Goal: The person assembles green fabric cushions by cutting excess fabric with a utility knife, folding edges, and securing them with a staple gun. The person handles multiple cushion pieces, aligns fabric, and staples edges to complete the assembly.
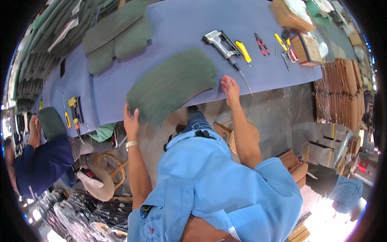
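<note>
A dark green, curved, fabric-covered panel lies at the front edge of the blue-grey covered table, its lower left end jutting past the edge. My left hand is at that end, thumb and fingers apart, touching the rim; the fingertips are partly hidden. To the right of the panel, my right hand hovers by the table edge, fingers loosely bent with nothing visible in them. A silver staple gun with an air hose lies beyond it. Beside the gun is a yellow utility knife.
Red-handled pliers, scissors and cardboard boxes occupy the right side. More green panels lie far left. A co-worker sits at left near a yellow staple gun. A wooden stool stands under my right arm.
</note>
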`<state>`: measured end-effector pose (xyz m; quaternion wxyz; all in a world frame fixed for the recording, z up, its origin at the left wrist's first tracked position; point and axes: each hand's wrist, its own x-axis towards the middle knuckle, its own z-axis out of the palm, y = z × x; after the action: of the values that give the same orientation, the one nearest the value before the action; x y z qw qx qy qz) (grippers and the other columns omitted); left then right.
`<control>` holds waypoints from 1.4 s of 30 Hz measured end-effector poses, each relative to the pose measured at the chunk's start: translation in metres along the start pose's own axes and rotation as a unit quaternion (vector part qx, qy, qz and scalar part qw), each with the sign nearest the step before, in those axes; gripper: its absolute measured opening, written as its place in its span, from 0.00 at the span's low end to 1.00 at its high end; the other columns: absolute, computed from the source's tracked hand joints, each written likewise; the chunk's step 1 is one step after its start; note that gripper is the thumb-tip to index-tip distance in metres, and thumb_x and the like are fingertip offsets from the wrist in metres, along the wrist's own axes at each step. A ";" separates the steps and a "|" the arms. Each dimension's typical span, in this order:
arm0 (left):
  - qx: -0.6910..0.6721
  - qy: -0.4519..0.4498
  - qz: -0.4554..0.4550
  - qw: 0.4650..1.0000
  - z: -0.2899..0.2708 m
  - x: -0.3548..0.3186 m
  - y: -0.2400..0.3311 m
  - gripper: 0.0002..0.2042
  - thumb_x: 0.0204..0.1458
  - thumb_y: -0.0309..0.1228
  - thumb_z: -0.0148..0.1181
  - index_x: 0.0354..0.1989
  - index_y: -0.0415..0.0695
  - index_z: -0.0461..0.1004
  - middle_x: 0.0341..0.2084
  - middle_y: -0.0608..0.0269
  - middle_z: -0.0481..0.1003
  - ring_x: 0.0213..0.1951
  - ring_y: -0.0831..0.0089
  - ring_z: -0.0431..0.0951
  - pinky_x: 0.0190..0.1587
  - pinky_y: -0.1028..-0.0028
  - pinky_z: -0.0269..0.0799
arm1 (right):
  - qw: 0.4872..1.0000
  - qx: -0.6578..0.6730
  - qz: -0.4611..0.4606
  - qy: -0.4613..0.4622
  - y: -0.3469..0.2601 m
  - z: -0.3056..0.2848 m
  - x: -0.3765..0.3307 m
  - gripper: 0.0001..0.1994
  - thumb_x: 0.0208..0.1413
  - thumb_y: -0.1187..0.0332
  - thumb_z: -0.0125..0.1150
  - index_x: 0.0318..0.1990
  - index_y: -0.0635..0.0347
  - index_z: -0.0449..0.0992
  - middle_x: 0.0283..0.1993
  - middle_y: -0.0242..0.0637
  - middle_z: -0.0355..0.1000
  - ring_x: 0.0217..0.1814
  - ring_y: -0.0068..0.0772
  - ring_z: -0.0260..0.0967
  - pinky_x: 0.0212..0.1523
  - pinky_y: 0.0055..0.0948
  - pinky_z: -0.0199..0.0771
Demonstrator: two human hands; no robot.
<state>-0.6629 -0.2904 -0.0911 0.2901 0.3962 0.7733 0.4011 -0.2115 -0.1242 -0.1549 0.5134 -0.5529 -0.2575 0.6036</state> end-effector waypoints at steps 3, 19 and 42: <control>-0.135 0.099 -0.093 0.981 0.002 -0.040 -0.071 0.31 0.65 0.40 0.59 0.72 0.39 0.58 0.56 0.52 0.73 0.51 0.66 0.76 0.52 0.71 0.73 | 0.999 -0.044 0.023 -0.008 0.024 -0.042 -0.072 0.15 0.71 0.61 0.53 0.58 0.58 0.74 0.49 0.35 0.78 0.43 0.26 0.76 0.44 0.29 0.78; 0.121 -0.123 -0.192 0.966 0.203 -0.182 -0.217 0.17 0.58 0.39 0.60 0.52 0.45 0.77 0.42 0.56 0.80 0.43 0.59 0.80 0.45 0.62 0.75 | 0.746 -0.572 -0.341 0.019 -0.100 -0.058 0.059 0.16 0.56 0.68 0.62 0.53 0.54 0.77 0.51 0.47 0.75 0.54 0.55 0.71 0.56 0.45 0.71; 0.088 -0.652 -0.056 0.751 0.572 -0.208 -0.191 0.26 0.62 0.53 0.52 0.45 0.39 0.81 0.47 0.47 0.81 0.50 0.42 0.80 0.55 0.52 0.72 | 0.659 -0.574 -0.440 -0.206 -0.098 0.026 0.192 0.24 0.56 0.67 0.65 0.62 0.50 0.71 0.61 0.49 0.69 0.59 0.52 0.70 0.61 0.48 0.66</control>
<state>-0.1899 -0.3124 -0.5180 0.7097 0.5412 0.4492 -0.0411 -0.1767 0.0894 -0.1391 0.2336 -0.4217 -0.8653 0.1374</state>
